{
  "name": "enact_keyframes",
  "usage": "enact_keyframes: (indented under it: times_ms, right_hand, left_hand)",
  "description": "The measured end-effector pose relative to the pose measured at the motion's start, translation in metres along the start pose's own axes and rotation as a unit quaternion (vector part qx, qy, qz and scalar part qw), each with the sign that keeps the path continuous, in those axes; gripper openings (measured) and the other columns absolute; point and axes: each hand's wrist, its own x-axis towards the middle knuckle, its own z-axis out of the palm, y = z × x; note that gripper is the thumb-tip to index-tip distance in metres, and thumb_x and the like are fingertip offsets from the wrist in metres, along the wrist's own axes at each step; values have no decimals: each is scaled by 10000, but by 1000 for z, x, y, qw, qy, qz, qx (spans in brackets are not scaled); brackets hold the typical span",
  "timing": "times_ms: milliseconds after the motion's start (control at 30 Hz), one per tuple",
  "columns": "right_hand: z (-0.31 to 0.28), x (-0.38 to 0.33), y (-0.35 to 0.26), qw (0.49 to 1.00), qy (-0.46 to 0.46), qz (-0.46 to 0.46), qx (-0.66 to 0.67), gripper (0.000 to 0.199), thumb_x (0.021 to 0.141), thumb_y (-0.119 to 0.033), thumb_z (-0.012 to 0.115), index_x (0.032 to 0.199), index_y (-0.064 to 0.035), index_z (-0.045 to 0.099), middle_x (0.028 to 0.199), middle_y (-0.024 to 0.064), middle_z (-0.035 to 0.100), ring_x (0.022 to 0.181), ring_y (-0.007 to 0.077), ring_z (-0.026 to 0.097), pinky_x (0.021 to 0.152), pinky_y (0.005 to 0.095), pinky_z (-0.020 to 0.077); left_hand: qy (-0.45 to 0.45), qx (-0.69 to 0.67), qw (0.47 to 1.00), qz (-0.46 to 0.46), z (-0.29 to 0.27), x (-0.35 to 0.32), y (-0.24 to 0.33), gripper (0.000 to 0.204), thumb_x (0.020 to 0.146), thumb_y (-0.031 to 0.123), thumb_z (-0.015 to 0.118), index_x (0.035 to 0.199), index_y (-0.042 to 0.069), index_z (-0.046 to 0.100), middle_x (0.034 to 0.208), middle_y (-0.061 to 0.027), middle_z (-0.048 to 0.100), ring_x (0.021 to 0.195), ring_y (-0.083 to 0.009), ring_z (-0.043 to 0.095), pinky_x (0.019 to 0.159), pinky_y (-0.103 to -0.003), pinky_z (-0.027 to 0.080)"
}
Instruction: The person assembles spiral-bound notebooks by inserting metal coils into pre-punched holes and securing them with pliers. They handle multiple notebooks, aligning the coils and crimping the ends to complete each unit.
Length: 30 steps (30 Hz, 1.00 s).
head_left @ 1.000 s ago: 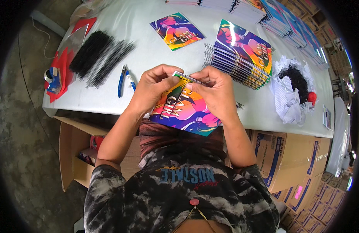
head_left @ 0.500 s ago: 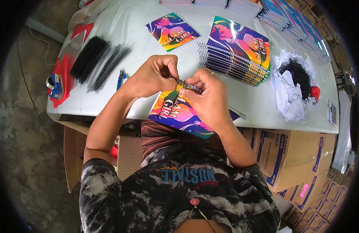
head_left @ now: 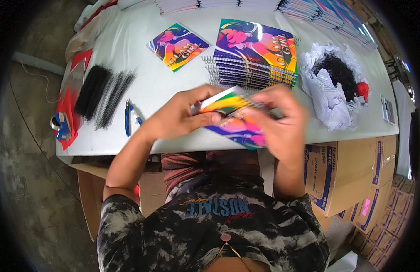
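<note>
A notebook [head_left: 248, 129] with a purple, yellow and pink cover is held up over the table's near edge. My left hand [head_left: 185, 113] is closed on its left part, thumb on the cover and fingers behind. At its upper right edge my right hand [head_left: 284, 124] is closed, smeared by motion; a dark coil seems to run along there under the fingers, but it is too blurred to make out fully. Beyond my hands lies a stack of coil-bound notebooks [head_left: 255, 43] with the same cover. A similar loose booklet [head_left: 178, 46] lies left of it.
Black plastic coils [head_left: 94, 93] lie at the left, near blue-handled pliers [head_left: 127, 119]. A blue tape dispenser [head_left: 62, 127] rests on red sheets at the left edge. Crumpled paper [head_left: 328, 104] holds black coil scraps [head_left: 339, 75] at the right. Cardboard boxes [head_left: 348, 174] stand below the table.
The notebook has been turned and lifted, and my hands have moved apart. My right hand has shifted right along its edge. The whole view has swung slightly.
</note>
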Motion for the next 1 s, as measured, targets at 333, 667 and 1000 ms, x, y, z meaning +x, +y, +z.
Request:
enact_keyframes:
  times_ms: [333, 667, 1000]
  right_hand:
    - [-57, 35, 116, 939, 341, -35, -2, 550, 937, -391, 412, 1245, 60, 473, 1238, 174, 527, 1148, 227, 483, 1000, 333, 312]
    - [-25, 37, 162, 896, 433, -3, -98, 167, 840, -126, 617, 939, 2, 657, 1025, 127, 626, 868, 205, 606, 788, 295, 465]
    - [-31, 30, 169, 876, 454, -35, -156, 123, 783, -103, 693, 845, -1, 665, 788, 43, 557, 712, 130, 531, 622, 253, 434]
  left_hand:
    - [384, 362, 849, 17, 5, 141, -62, 341, 874, 223, 549, 1139, 17, 485, 904, -182, 584, 790, -295, 595, 706, -378, 492]
    - [487, 152, 852, 121, 30, 126, -110, 301, 855, 184, 607, 643, 7, 487, 643, -53, 469, 565, -133, 415, 528, -272, 366]
    - [499, 43, 857, 122, 31, 133, -122, 333, 868, 219, 621, 627, 51, 463, 607, 34, 430, 563, -51, 353, 507, -208, 314]
